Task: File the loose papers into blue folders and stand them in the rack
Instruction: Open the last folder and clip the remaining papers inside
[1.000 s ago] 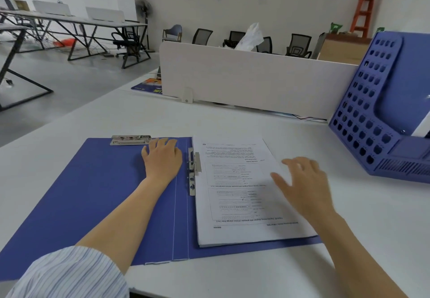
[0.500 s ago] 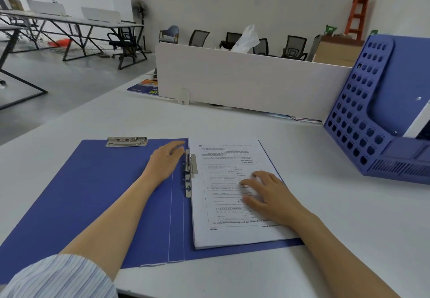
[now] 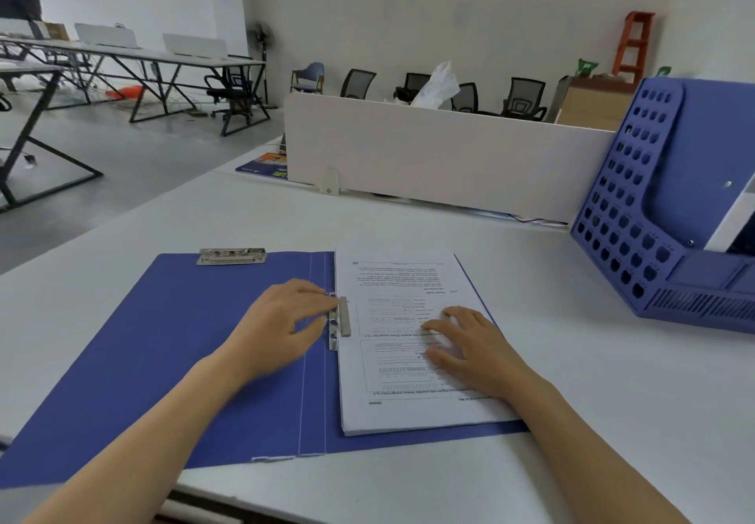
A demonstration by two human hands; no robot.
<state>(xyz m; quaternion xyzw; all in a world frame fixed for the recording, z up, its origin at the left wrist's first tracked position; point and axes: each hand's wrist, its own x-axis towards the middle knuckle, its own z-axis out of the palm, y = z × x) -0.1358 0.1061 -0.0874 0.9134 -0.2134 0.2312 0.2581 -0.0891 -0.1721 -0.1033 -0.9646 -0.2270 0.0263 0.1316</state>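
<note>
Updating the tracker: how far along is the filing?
Done: the paper stack lies on the right half of the open blue folder. In hand: the right hand presses the stack flat; the left hand is at the metal clip by the spine, grip blurred. Left: clamp, close the folder, stand it in the rack.

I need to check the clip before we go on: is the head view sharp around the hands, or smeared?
Head view: the left hand is motion-blurred at the metal clip, so its grip is unclear; the right hand on the papers is sharper; light is soft, without glare; the wide lens bends the rack.
</note>
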